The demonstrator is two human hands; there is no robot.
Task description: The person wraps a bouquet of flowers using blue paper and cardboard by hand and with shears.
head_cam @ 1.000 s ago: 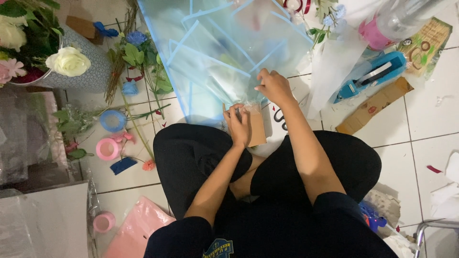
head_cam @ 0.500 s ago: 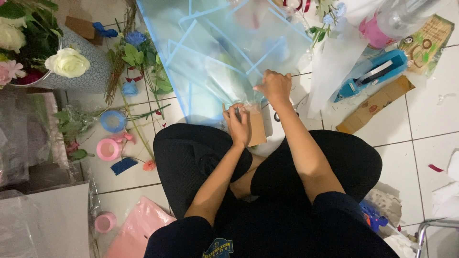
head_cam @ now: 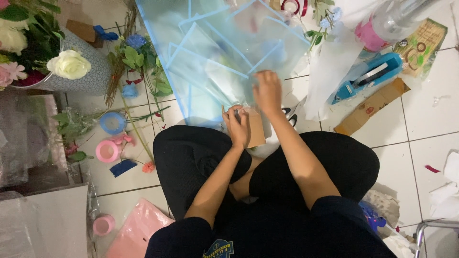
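Sitting cross-legged on a white tiled floor (head_cam: 420, 119), wrapping with light blue see-through sheets (head_cam: 215, 52). Judging by the layout, about midway: several sheets already fanned out and overlapping beyond the hands, their lower ends gathered to one spot at the knees; no ribbon or tape around that spot yet, and loose stems (head_cam: 138, 114) lying well off to the left of the grip, not inside the wrap.

Left hand (head_cam: 237, 126): forearm coming up from the lap, wrist bent slightly, fingers curled shut around the gathered bottom of the sheets, pressed against a small brown cardboard piece (head_cam: 256, 130) just to its right. Whether a stem sits inside that fist, cannot tell.

Right hand (head_cam: 267, 91): arm stretched farther forward, just beyond and to the right of the left fist, palm down, fingers bent and pinching the edge of a sheet; blurred, so the exact hold cannot be told.

Right of the grip: black-handled scissors (head_cam: 289, 116) close by, a blue tape dispenser (head_cam: 366, 76) farther out. Left of the grip: a blue tape roll (head_cam: 113, 123) and a pink tape roll (head_cam: 107, 151). Far left: a pot of roses (head_cam: 71, 64).
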